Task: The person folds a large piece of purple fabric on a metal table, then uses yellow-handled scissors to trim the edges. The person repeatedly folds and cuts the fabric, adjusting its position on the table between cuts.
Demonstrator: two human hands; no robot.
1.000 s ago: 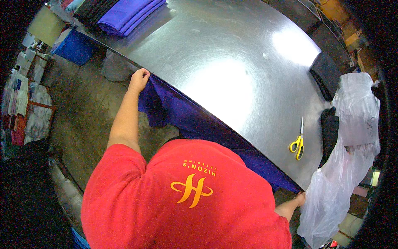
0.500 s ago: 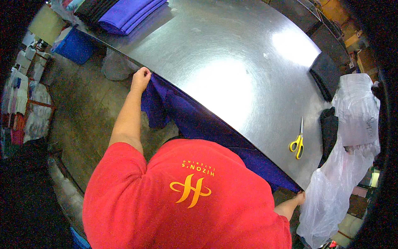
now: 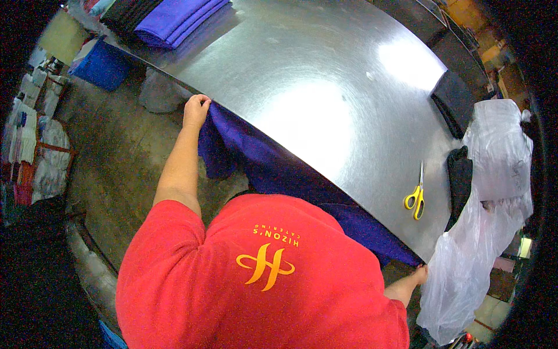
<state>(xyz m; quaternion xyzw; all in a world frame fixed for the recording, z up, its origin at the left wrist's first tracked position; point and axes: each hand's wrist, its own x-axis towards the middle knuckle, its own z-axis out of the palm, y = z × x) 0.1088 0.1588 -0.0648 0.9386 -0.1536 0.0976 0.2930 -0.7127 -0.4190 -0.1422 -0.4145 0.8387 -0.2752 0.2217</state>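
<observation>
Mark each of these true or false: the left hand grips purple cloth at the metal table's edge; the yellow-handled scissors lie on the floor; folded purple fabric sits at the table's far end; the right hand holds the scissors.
1. The left hand grips the purple cloth at the steel table edge: true.
2. The yellow-handled scissors lie on the floor: false, on the table.
3. Folded purple fabric sits at the far end: true.
4. The right hand holds the scissors: false, it holds the cloth's other end.

Purple cloth (image 3: 273, 168), grey steel table (image 3: 302, 87), yellow-handled scissors (image 3: 415, 198), red shirt (image 3: 256, 279).
</observation>
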